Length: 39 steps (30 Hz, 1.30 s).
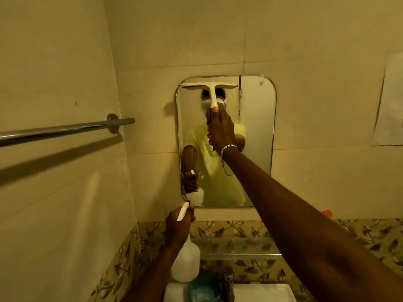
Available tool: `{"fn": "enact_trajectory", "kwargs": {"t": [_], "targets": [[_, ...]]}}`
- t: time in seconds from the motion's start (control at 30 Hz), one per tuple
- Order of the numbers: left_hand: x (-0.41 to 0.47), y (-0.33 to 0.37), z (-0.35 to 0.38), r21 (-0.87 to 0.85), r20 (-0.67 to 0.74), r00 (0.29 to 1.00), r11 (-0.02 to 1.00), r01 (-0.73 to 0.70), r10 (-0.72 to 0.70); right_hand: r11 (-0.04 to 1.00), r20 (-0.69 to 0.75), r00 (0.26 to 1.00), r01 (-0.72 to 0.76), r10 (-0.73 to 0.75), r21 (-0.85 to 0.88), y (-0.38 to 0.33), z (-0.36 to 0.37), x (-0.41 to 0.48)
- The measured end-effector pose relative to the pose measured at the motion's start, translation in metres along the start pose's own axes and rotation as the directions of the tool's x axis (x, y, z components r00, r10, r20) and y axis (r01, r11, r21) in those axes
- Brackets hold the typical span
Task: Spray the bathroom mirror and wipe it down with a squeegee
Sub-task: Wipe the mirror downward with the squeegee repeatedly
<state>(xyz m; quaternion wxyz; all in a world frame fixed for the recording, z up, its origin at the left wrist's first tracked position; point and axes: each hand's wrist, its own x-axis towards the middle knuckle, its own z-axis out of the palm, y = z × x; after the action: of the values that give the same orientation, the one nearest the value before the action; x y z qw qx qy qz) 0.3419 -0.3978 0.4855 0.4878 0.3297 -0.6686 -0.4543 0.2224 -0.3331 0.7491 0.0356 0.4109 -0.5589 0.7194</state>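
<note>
A rounded rectangular mirror [257, 131] hangs on the tiled wall ahead. My right hand [221, 130] grips the handle of a white squeegee [209, 87], whose blade lies flat against the glass near the mirror's top left edge. Below the mirror's lower left corner, my left hand [177, 227] holds a translucent white spray bottle [185, 262] by its neck, nozzle pointing up toward the mirror. The mirror reflects a person in a yellow shirt and the bottle.
A chrome towel bar [65, 128] juts out from the left wall. A glass shelf [237, 247] sits under the mirror. Below are a white sink [261, 290], a tap [227, 282] and a teal soap dish [204, 287]. A paper [390, 101] hangs at right.
</note>
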Motion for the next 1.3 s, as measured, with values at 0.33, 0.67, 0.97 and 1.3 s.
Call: {"fn": "enact_trajectory", "kwargs": {"t": [0.33, 0.67, 0.97, 1.3], "targets": [[0.011, -0.01, -0.019, -0.057, 0.046, 0.998, 0.997, -0.044, 0.046, 0.995, -0.066, 0.997, 0.04, -0.046, -0.096, -0.019, 0.033, 0.027], [0.021, -0.015, -0.011, -0.063, 0.067, 0.996, 0.996, -0.058, 0.062, 0.975, -0.049, 0.994, 0.083, -0.095, -0.204, 0.013, 0.044, 0.014], [0.031, -0.019, -0.01, -0.119, 0.022, 0.999, 0.993, -0.024, 0.027, 0.99, -0.056, 0.998, 0.012, -0.021, -0.143, 0.109, 0.047, -0.073], [0.04, -0.021, -0.017, -0.001, -0.008, 0.996, 0.996, -0.085, 0.085, 0.966, -0.052, 0.987, -0.162, 0.154, -0.201, 0.209, 0.039, -0.176]]}}
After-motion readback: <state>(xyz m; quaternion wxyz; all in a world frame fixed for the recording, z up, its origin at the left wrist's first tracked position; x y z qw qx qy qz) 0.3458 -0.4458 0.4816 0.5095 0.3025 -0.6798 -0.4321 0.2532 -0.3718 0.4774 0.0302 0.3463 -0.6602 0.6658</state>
